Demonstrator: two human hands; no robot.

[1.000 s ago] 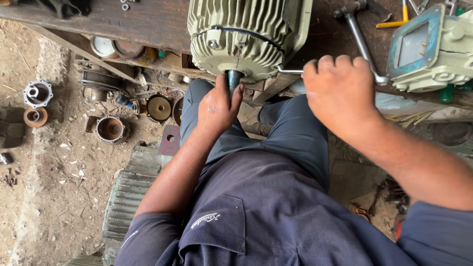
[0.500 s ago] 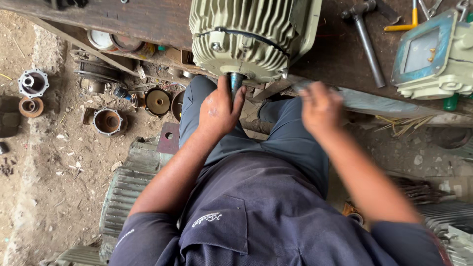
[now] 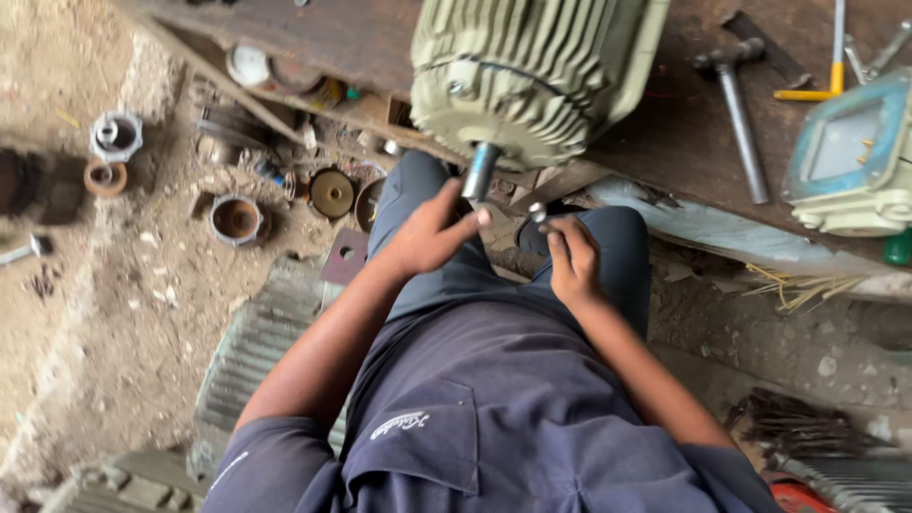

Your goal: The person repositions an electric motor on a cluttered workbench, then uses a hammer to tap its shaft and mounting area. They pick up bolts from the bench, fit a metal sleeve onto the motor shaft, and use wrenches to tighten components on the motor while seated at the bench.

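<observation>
A green finned motor point(image 3: 532, 76) lies at the table's point(image 3: 665, 142) near edge, its shaft point(image 3: 479, 171) jutting over it. The left hand point(image 3: 427, 233) reaches the shaft, fingers half open. The right hand point(image 3: 570, 255) pinches a small metal piece point(image 3: 538, 211) just beside. Steadying the shaft before fitting it looks wise.

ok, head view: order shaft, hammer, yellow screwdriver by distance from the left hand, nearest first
1. Shaft: sticks out of the motor, just above the left hand, fingers at its tip.
2. Hammer: on the bench, right of the motor.
3. Yellow screwdriver: farther right, near the top edge.
</observation>
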